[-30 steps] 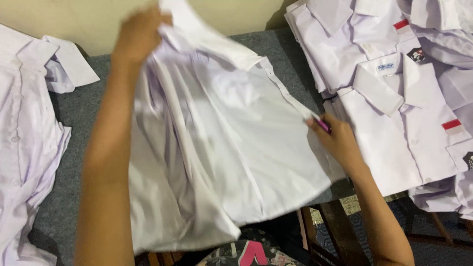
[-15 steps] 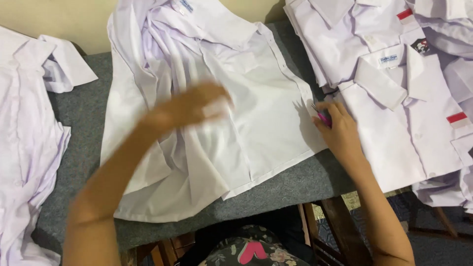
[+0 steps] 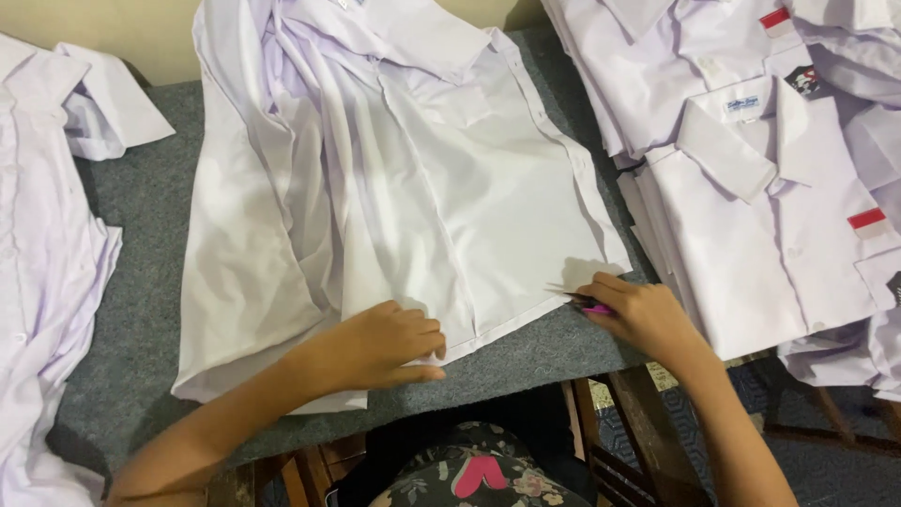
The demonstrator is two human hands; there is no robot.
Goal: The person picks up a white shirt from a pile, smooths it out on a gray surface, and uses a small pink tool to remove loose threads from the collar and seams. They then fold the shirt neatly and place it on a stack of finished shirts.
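Nearest, the left hand [image 3: 389, 343] presses flat on the white shirt's [image 3: 413, 197] hem, fingers closed loosely, gripping nothing. The right hand [image 3: 638, 314] pinches small pink-handled snips [image 3: 580, 300] at that hem – best kept taut. The shirt lies spread on the grey worktop [image 3: 141, 253]; folded shirts [image 3: 770, 178] stack beyond, right.

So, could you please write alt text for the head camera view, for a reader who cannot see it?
A person's left hand presses the hem of a white shirt spread on a grey felt table, while the right hand holds a small pink-handled tool at the hem's corner. More white shirts lie stacked to the right, others at the left.
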